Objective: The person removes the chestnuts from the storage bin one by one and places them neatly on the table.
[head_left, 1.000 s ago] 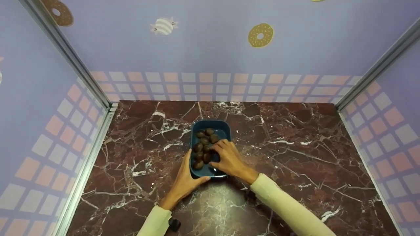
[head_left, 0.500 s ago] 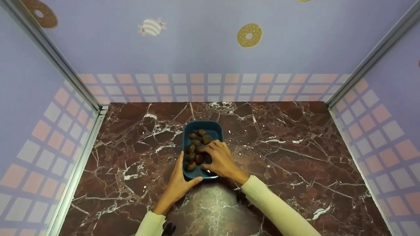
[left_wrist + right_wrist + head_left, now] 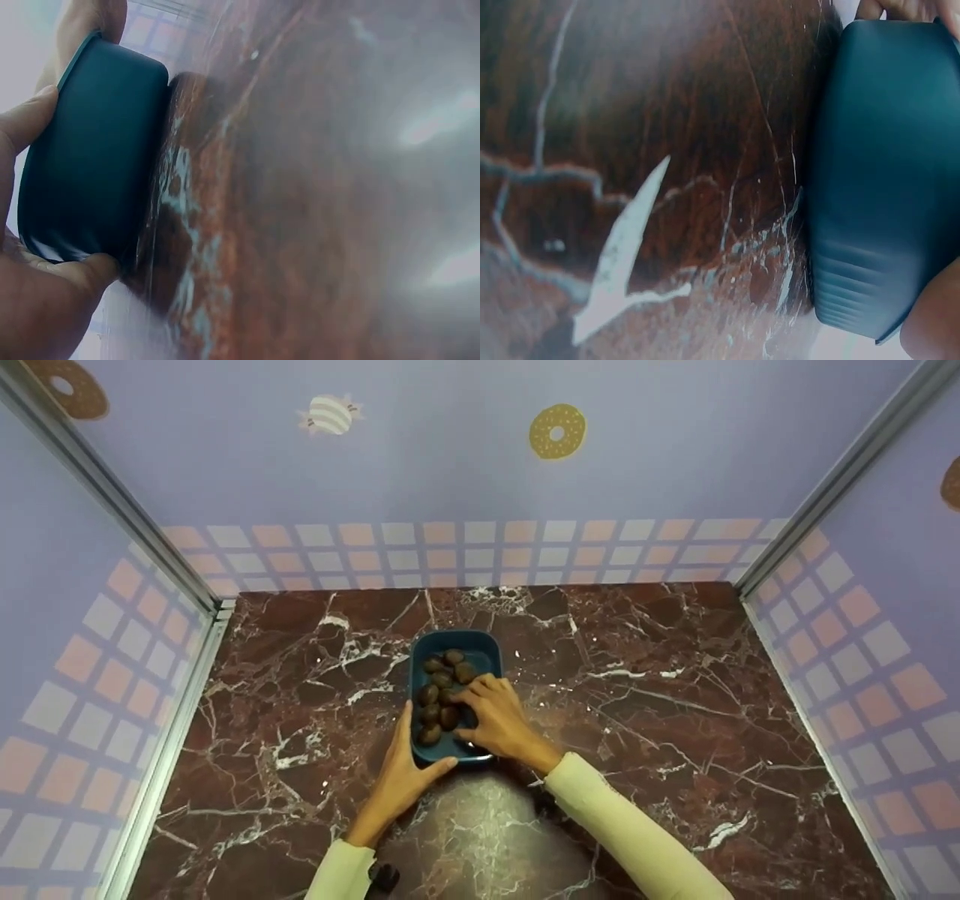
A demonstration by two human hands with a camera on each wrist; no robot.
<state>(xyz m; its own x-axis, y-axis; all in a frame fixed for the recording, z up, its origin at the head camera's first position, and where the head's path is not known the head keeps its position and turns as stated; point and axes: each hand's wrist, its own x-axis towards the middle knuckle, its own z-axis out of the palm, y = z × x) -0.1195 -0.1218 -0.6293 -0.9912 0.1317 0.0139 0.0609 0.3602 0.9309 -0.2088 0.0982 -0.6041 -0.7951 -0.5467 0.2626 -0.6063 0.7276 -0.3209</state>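
Note:
A dark blue rectangular container (image 3: 419,658) stands on the marbled table with several brown oval nuts or fruits (image 3: 442,680) inside, mostly along its left side. My left hand (image 3: 397,776) holds the container's near left corner, fingers along the left wall and thumb at the front. In the left wrist view, the thumb (image 3: 94,274) presses low on the container wall (image 3: 97,142). Over the container's right side reaches my right hand (image 3: 499,720), its bent fingertips at one brown piece and its thumb spread apart. The right wrist view shows mainly the container's outer wall (image 3: 885,165).
Dark red marbled tabletop (image 3: 637,720) surrounds the container. A lilac back wall (image 3: 450,450) with checks and printed sweets closes off the far side, with a side wall at left and right. Metal rails (image 3: 169,780) run along the edges.
The head view has turned a little to the right, so the whole scene sits farther left in it. Both hands keep nearly the same places at the container; the brown pieces show no clear movement.

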